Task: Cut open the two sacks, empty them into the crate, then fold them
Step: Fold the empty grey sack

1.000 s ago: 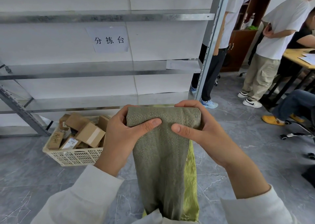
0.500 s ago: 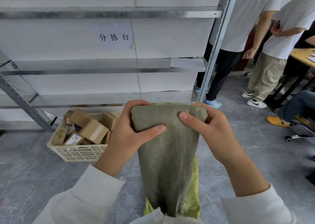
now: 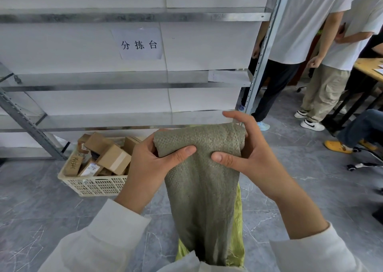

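Observation:
A grey-green woven sack (image 3: 204, 193) hangs from my two hands, its top end rolled over into a thick fold. My left hand (image 3: 151, 166) grips the left end of that roll, thumb pressed on the front. My right hand (image 3: 246, 153) holds the right end, thumb on the front and fingers partly lifted above the roll. A yellow-green sack (image 3: 237, 236) hangs behind the grey one, only its edge showing. The cream plastic crate (image 3: 93, 183) stands on the floor to the left, filled with several cardboard boxes (image 3: 113, 159).
A metal shelf rack (image 3: 132, 85) with a paper sign (image 3: 138, 43) stands right behind the crate. Two people (image 3: 294, 33) stand at the right by the rack post. A wooden desk (image 3: 369, 68) and a seated person's legs (image 3: 356, 130) lie further right. Grey tiled floor surrounds me.
The rolled top of the sack has grown thicker as both hands turned it over. My right fingers have lifted off the top. The people at the right have stepped closer.

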`<state>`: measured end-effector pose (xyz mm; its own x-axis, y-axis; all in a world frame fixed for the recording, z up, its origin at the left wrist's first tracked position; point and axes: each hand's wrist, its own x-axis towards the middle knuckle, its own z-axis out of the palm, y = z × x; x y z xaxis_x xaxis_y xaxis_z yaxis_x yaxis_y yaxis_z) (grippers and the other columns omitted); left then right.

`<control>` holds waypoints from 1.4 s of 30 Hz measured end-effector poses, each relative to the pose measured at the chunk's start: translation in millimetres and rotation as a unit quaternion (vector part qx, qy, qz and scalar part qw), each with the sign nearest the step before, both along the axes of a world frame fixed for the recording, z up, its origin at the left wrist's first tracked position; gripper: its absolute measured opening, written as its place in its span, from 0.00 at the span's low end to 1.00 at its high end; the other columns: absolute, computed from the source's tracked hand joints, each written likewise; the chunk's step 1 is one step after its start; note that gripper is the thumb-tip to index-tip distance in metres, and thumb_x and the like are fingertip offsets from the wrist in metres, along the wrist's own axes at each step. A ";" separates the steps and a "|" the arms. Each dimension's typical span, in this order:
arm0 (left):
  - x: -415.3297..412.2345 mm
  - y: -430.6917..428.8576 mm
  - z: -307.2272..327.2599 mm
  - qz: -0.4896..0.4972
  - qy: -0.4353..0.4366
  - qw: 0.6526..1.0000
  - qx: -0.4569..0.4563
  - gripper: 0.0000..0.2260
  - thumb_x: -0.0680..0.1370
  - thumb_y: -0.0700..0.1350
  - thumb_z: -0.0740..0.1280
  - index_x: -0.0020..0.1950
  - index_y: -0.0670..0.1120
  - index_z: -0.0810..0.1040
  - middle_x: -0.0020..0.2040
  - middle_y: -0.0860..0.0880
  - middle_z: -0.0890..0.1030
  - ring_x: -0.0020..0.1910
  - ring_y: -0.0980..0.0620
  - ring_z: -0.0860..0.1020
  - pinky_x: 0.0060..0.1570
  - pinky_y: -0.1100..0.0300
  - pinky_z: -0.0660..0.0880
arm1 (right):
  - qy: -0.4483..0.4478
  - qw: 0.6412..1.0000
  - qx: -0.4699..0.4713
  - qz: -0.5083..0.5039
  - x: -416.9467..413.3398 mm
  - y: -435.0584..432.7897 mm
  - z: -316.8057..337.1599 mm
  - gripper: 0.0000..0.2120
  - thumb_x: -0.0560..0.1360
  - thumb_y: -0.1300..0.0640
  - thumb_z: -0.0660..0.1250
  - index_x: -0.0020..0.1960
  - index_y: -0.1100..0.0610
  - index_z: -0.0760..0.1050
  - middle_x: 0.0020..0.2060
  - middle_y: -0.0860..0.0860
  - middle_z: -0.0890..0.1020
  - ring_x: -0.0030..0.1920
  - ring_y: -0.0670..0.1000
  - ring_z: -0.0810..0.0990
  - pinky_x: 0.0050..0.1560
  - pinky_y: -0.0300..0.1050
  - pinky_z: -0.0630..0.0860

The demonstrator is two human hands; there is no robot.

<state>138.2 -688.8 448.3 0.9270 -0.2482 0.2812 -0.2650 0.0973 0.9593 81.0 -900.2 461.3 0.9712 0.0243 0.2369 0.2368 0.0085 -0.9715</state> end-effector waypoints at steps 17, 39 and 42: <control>-0.7 3.0 1.8 -0.029 -0.087 0.992 0.088 0.35 0.68 0.48 0.79 0.71 0.55 0.66 0.60 0.54 0.77 0.58 0.53 0.78 0.50 0.62 0.79 | 0.062 0.995 0.037 -0.061 3.0 4.7 4.5 0.13 0.67 0.50 0.76 0.47 0.55 0.80 0.39 0.48 0.85 0.41 0.47 0.84 0.39 0.34 0.77; 2.7 -3.6 -10.1 0.000 0.163 0.986 0.029 0.27 0.58 0.67 0.78 0.50 0.53 0.84 0.49 0.50 0.86 0.50 0.50 0.84 0.53 0.48 0.79 | -0.027 0.994 -0.080 -0.071 -1.3 -3.1 -11.3 0.17 0.66 0.54 0.78 0.52 0.53 0.77 0.44 0.48 0.82 0.44 0.48 0.82 0.41 0.38 0.79; 2.0 0.0 -6.1 -0.034 0.091 0.994 0.056 0.27 0.62 0.61 0.79 0.57 0.57 0.79 0.52 0.52 0.83 0.51 0.52 0.83 0.47 0.57 0.80 | -0.014 0.995 -0.045 -0.084 0.3 -2.9 -10.3 0.13 0.65 0.51 0.78 0.46 0.54 0.79 0.38 0.49 0.82 0.38 0.47 0.81 0.36 0.39 0.77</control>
<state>140.3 -688.7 442.2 0.9402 -0.3318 0.0770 -0.0824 -0.0020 0.9966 81.2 -903.2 451.0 0.9566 -0.1156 0.2676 0.2538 -0.1210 -0.9597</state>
